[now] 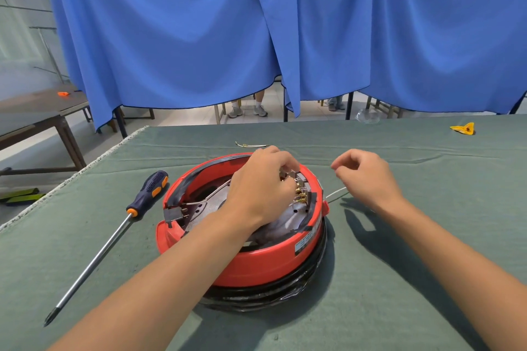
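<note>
A round red appliance housing (256, 262) lies upside down on the green cloth, its metal plate and wiring exposed, a black band under its rim. My left hand (262, 188) reaches into it from above, fingers curled around the terminal block (299, 191) with brass contacts at the far right of the rim. My right hand (368, 177) hovers to the right of the housing, thumb and fingers pinched together above a thin white wire (338, 192) that sticks out from the housing's side. Whether the fingers hold the wire is unclear.
A long screwdriver (114, 234) with a dark blue and orange handle lies left of the housing. A loose wire piece (251, 145) sits behind it, and a yellow scrap (463, 128) at the far right. Blue curtains (256, 37) hang beyond the table (427, 279); a person's legs show underneath.
</note>
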A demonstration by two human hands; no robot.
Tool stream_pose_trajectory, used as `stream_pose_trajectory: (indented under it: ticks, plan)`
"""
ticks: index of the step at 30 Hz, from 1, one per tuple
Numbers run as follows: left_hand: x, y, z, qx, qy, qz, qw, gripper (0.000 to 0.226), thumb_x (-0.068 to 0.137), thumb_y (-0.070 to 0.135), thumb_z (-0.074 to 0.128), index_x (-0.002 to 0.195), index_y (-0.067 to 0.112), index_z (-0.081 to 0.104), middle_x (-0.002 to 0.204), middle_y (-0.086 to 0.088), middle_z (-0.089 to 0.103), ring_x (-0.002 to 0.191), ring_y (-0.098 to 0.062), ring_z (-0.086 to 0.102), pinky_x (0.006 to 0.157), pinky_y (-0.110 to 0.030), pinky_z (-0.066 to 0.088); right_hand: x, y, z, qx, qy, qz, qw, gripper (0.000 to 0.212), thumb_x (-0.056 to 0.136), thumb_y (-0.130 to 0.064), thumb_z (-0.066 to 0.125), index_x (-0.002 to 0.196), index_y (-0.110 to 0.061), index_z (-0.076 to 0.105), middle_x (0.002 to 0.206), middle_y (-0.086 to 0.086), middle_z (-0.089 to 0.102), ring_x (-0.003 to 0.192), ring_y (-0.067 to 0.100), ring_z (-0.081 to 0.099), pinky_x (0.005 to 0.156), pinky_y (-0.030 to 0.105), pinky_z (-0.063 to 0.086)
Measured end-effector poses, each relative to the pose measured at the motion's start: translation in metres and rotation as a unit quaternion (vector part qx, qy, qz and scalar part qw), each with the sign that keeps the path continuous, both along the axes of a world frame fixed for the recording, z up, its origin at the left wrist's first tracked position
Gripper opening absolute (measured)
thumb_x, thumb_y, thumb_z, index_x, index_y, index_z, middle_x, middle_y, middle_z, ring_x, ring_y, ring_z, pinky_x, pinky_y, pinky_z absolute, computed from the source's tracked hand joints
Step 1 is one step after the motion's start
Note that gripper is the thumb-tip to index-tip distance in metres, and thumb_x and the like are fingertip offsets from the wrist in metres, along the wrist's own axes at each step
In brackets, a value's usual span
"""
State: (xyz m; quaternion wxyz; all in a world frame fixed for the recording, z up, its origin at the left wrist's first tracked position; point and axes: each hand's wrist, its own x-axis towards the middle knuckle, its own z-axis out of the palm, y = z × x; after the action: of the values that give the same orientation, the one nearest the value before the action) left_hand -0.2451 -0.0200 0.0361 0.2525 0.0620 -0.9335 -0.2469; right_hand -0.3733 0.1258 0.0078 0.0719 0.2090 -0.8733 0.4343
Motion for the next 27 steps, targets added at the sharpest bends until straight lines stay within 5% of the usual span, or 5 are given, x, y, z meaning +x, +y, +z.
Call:
stream_pose_trajectory:
  ticks: [5,8,14,18,27]
  plan:
    - [-0.002,0.000,-0.002,-0.017,-0.020,-0.051,0.998,0.037,0.090,0.010,0.046,0.119,0.026,0.063,0.125,0.014,0.057,0.117,-0.007,0.039,0.095,-0.030,0.038,-0.012,0.010,-0.016,0.198,-0.024,0.067,0.978,0.038,0.078,-0.020,0.061,0.115,-0.026,0.064,0.123,0.002,0.061,0.123,0.024,0.046,0.102,0.040,0.041]
    - [-0.002,-0.002,-0.003,-0.010,-0.047,-0.053,0.997,0.041,0.090,0.006,0.044,0.120,0.026,0.063,0.126,0.012,0.059,0.121,-0.009,0.041,0.101,-0.035,0.038,-0.017,0.014,-0.022,0.231,0.010,0.053,0.971,0.014,0.081,-0.027,0.066,0.094,-0.025,0.070,0.105,0.002,0.067,0.114,0.027,0.051,0.093,0.038,0.045]
    - [-0.002,-0.004,-0.003,-0.001,-0.039,-0.044,0.998,0.048,0.086,0.000,0.041,0.117,0.027,0.065,0.121,0.011,0.063,0.118,-0.009,0.047,0.099,-0.035,0.041,-0.020,0.021,-0.022,0.066,0.005,0.005,0.998,0.023,0.081,-0.022,0.073,0.063,-0.030,0.061,0.069,-0.007,0.064,0.085,0.025,0.063,0.075,0.035,0.050]
    - [0.000,-0.005,-0.002,0.012,0.046,-0.005,0.999,0.040,0.090,0.003,0.040,0.117,0.022,0.062,0.110,0.009,0.059,0.112,-0.009,0.049,0.093,-0.033,0.043,-0.011,0.022,-0.011,-0.082,0.052,-0.033,0.995,0.011,0.081,-0.025,0.071,0.071,-0.028,0.070,0.069,-0.008,0.069,0.071,0.018,0.065,0.068,0.037,0.053]
    - [0.001,0.003,0.003,-0.048,0.127,-0.020,0.991,0.030,0.098,0.031,0.043,0.122,0.018,0.057,0.110,0.008,0.058,0.102,-0.009,0.052,0.081,-0.027,0.044,0.044,-0.003,0.012,-0.105,0.229,0.058,0.966,0.008,0.083,-0.026,0.072,0.089,-0.024,0.078,0.069,-0.016,0.060,0.075,0.010,0.053,0.066,0.031,0.046]
